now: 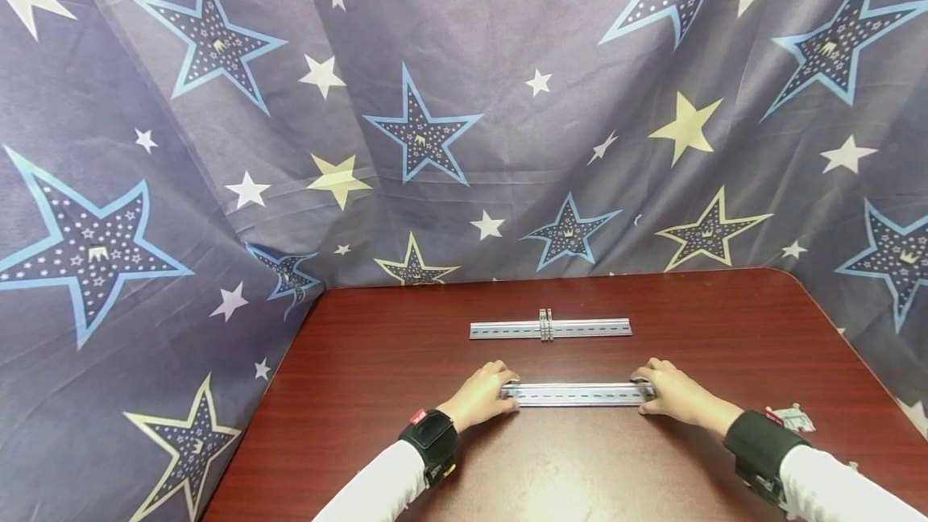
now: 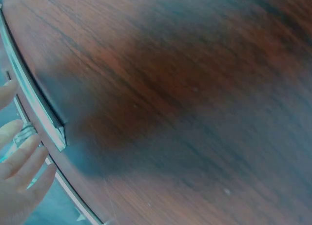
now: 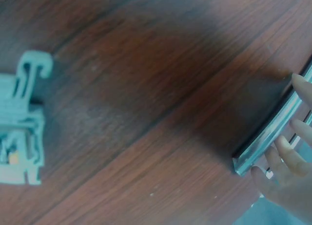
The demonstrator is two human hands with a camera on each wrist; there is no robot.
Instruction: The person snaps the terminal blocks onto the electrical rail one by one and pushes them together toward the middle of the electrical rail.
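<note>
A slotted metal DIN rail [image 1: 577, 395] lies across the table in front of me. At its left end is my left hand [image 1: 482, 393], thumb on the near side and fingers on the far side. In the left wrist view those fingers [image 2: 22, 159] are spread, with a small gap between them and the rail [image 2: 36, 101]. My right hand [image 1: 674, 395] pinches the right end, its thumb at the near edge and fingertips at the far edge of the rail [image 3: 273, 130]. Farther back lies a second DIN rail [image 1: 500, 330] carrying a few thin terminal blocks [image 1: 546, 325] near its middle.
A loose grey terminal block [image 1: 796, 417] lies to the right, beside my right wrist; it shows large in the right wrist view as a hooked block [image 3: 22, 120]. The red-brown table [image 1: 377, 369] meets a star-patterned cloth [image 1: 449, 208] at the back and sides.
</note>
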